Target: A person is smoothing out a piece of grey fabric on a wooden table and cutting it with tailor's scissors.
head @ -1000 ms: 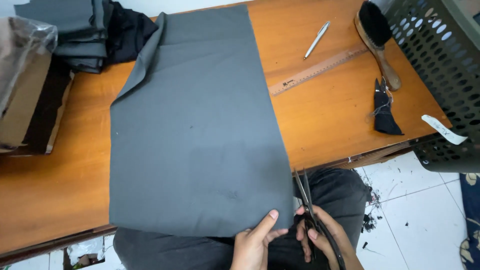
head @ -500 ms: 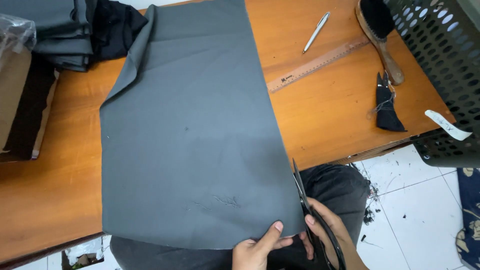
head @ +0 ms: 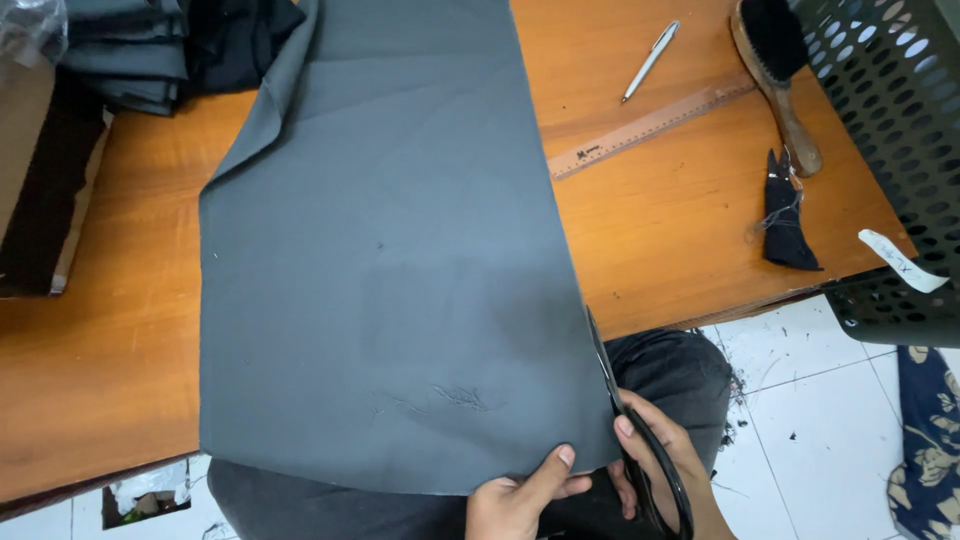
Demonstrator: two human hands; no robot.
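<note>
At the near edge of the wooden table (head: pixel 120 350) lies a large flat sheet of dark grey fabric (head: pixel 390 280), its lower hem hanging just over the table edge toward the person's lap. Its right side runs straight, and the long black-handled scissors (head: pixel 625 415) sit along that edge, blades pointing up the cloth as if following the line. The right hand (head: pixel 665 465) is closed through the scissor loops, gripping them. The left hand (head: pixel 520 495) pinches the cloth's lower right corner between thumb and fingers, which looks meant to keep the edge taut beside the blades

Further out on the orange-brown tabletop rest a long wooden ruler (head: pixel 650 125), a slim silver pen (head: pixel 650 60), a wooden-handled brush with black bristles (head: pixel 780 70) and a small scrap of black cloth (head: pixel 785 225). Folded grey and black fabric (head: pixel 170 45) is stacked at the far left. A dark green perforated plastic basket (head: pixel 900 130) stands at the right, over a white tiled floor (head: pixel 830 410) littered with dark threads
</note>
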